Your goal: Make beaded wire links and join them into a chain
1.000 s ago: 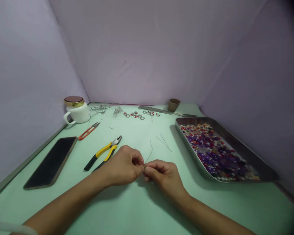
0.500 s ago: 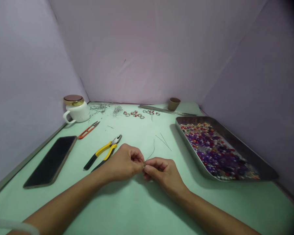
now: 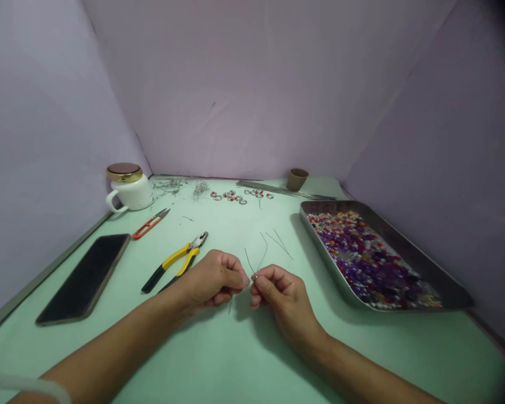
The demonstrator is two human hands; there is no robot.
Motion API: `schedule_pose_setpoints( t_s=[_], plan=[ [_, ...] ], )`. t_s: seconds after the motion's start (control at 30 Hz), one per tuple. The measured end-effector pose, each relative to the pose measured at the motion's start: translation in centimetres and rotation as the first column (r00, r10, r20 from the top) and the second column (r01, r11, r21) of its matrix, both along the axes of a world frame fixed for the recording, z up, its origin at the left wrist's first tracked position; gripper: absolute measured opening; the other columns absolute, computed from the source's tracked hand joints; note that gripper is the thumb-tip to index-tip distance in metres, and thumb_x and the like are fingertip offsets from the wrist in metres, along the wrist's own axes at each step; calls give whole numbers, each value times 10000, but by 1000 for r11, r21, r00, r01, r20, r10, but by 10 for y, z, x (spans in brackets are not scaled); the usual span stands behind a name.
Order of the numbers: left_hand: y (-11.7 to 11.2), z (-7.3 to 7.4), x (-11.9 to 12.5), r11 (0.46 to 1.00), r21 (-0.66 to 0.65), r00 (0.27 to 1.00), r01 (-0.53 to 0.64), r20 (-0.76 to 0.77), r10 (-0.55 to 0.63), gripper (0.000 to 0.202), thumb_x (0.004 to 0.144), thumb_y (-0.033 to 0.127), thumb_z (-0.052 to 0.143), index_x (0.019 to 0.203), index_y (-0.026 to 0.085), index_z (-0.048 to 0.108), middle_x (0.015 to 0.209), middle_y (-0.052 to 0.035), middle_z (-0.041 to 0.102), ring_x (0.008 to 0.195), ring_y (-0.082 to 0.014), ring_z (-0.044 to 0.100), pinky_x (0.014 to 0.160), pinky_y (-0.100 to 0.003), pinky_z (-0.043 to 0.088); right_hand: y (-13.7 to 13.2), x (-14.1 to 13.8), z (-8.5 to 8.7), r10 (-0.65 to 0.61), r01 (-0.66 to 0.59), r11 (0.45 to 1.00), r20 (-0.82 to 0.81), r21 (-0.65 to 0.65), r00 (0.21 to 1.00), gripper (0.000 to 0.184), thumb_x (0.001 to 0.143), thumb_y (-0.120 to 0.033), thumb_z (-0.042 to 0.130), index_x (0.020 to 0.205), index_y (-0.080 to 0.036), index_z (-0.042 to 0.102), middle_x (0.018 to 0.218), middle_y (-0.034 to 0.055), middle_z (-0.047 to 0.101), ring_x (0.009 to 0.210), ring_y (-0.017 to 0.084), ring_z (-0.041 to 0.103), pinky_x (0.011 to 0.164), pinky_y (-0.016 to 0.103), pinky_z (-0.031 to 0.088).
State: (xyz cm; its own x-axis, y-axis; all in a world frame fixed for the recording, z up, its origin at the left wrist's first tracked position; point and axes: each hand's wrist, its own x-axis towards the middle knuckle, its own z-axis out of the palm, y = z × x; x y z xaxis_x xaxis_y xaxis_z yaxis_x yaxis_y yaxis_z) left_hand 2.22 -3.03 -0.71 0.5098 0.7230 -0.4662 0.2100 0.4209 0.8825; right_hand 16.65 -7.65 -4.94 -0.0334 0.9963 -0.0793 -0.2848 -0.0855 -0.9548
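Note:
Near the middle of the table, my right hand pinches a small beaded wire piece between thumb and forefinger. Two thin wire ends rise from it, one straight and one bent; the fingers cover most of the rest. Just to the left, my left hand is closed in a pinch, its fingertips a small gap from the beaded piece. A thin wire strand shows below the left fingers. Beyond the right hand lie loose cut wires. Pliers with yellow and black handles rest beside the left hand.
A metal tray of mixed beads stands at right. On the left are a phone, orange thread snips and a lidded white mug. Along the back lie wire scraps, beaded rings, long wires and a brown cup.
My fingertips, together before, have come slightly apart. A second wire end now stands up by the beaded piece, and a strand shows under my left hand.

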Motion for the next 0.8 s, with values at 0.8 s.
schedule_pose_setpoints(
  t_s=[0.8],
  plan=[
    [2, -5, -6, 840, 490, 972, 234, -107, -208, 87, 669, 174, 538, 600, 130, 509, 504, 38, 476, 473, -64, 394, 454, -186, 309, -1, 5, -4, 378, -432, 887, -285, -162, 881, 219, 624, -304, 698, 612, -111, 595, 466, -14, 588, 345, 73, 523, 357, 170, 423]
  ],
)
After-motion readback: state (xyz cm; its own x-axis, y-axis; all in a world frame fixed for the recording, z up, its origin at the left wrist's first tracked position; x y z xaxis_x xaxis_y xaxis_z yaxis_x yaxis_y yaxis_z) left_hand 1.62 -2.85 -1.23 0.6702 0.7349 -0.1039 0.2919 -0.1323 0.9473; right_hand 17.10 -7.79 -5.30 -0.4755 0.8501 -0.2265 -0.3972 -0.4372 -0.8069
